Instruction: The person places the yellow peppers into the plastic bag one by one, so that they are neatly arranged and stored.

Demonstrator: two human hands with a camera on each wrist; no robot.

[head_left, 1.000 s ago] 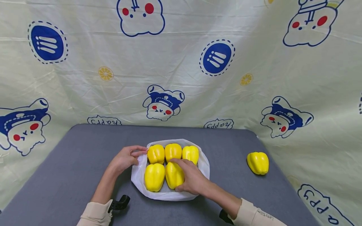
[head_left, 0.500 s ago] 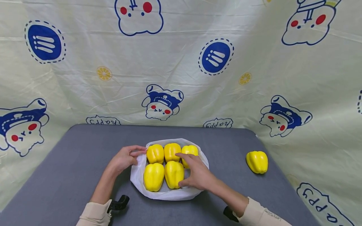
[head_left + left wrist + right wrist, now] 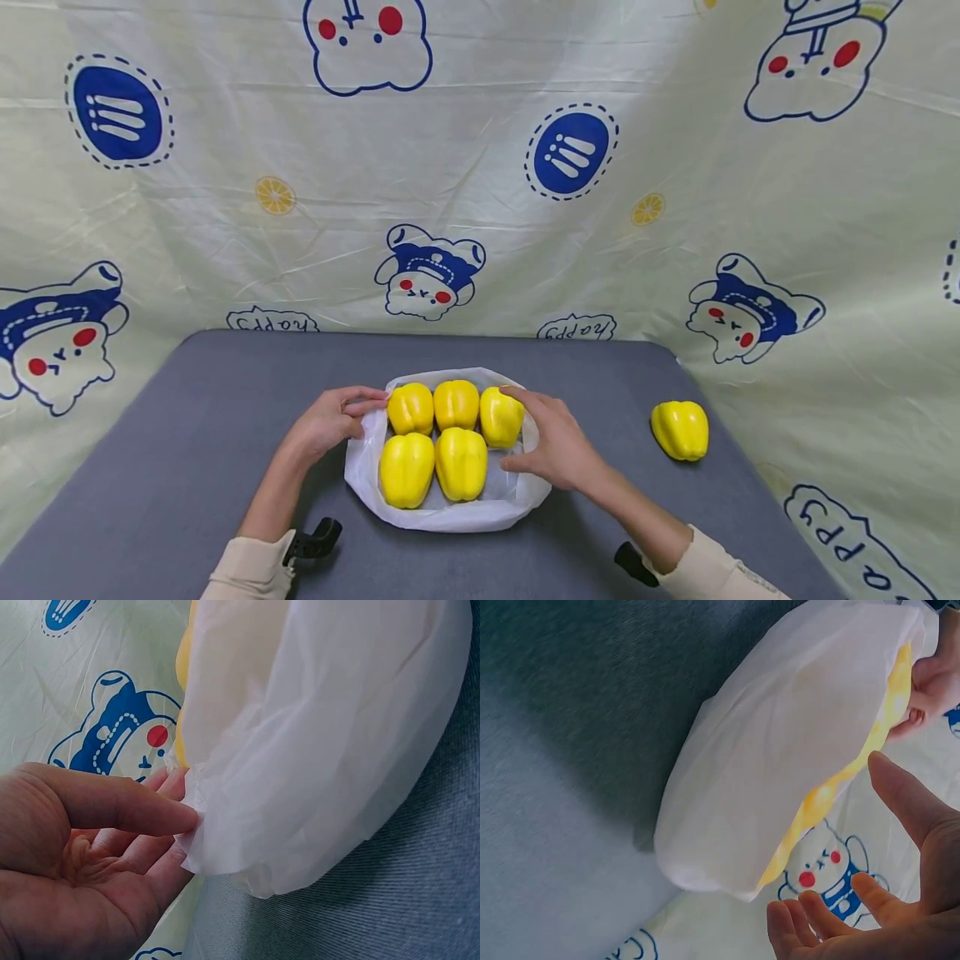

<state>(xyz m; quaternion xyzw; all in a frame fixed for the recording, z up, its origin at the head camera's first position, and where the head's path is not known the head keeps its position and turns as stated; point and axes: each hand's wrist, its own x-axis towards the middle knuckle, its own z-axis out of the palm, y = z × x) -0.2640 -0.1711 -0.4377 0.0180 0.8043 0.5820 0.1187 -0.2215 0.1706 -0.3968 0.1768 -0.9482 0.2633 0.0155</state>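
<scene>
A white plastic bag, its mouth spread wide, lies on the table with several yellow bell peppers inside in two rows. My left hand pinches the bag's left rim; the left wrist view shows the thumb on the thin white film, with fingers behind it. Over the bag's right side hovers my right hand, thumb and fingers spread, holding nothing. Its fingertips are close to the back right bell pepper; whether they touch it is unclear. In the right wrist view the bag wall hides most of the peppers.
Another yellow bell pepper lies on the grey table near its right edge. A pale curtain with cartoon prints hangs behind the table.
My right hand has let go of the front right bell pepper in the bag and moved right and slightly up. The left hand has stayed at the rim.
</scene>
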